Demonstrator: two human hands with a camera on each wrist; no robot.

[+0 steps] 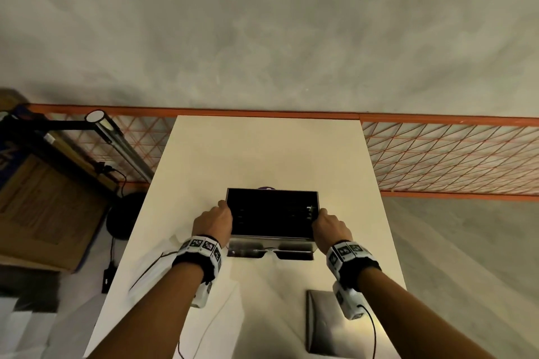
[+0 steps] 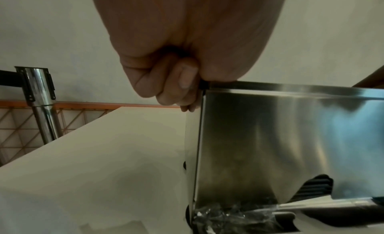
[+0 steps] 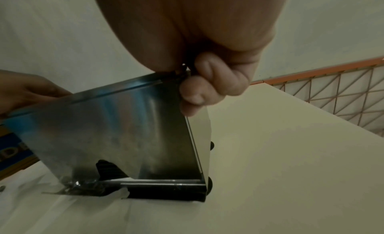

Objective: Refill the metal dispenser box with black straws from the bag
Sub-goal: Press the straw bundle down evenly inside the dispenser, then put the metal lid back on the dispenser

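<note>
Squarely in the middle of the pale rectangular table (image 1: 262, 151) stands the shiny stainless-steel dispenser box (image 2: 280, 139), open at the top, its inside dark in the head view. Both hands grip it at the upper edge: the left hand (image 1: 212, 220) curls its fingers (image 2: 166, 88) against the left side wall with the thumb over the rim, and the right hand (image 1: 329, 227) does likewise on the right side, its curled fingers (image 3: 207, 88) pressed to the wall just below the top corner. Black straws (image 2: 318, 186) show through the notched cutout low in the box's front face, and more lie in the tray along its base. Crumpled clear plastic wrap (image 2: 230, 216) sits at the left end of that tray, touching the metal. Nearer the person, to the right, a flat grey metal plate (image 1: 323, 326) lies on the table, apart from the box. Beyond the table runs an orange wire-mesh rack (image 1: 455, 157), and a brown cardboard carton (image 1: 43, 207) sits to the left.
</note>
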